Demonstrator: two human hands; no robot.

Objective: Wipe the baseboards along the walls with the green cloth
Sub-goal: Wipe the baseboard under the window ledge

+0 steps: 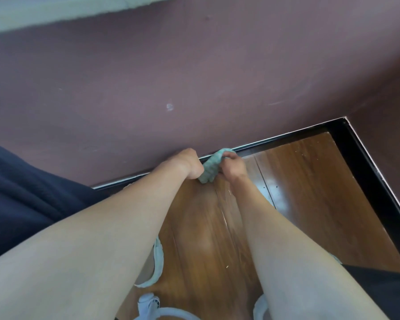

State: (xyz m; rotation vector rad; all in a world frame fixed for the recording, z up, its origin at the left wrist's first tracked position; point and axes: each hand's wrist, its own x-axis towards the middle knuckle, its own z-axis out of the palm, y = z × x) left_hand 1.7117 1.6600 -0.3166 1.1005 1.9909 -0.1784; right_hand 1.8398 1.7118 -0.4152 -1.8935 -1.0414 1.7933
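Note:
The green cloth (210, 167) is bunched up between both hands, just in front of the black baseboard (286, 139) that runs along the foot of the mauve wall. My left hand (188, 164) grips the cloth's left side, knuckles against the wall. My right hand (233, 165) pinches the cloth's upper right end, close to the baseboard's top edge. A second stretch of baseboard (370, 179) runs down the right wall from the corner (343, 122).
The wooden floor (310, 181) lies below the hands. Dark fabric (21, 192) fills the left side. Pale sandals (158, 252) show beneath my arms at the bottom. A pale band (32, 10) crosses the wall's top left.

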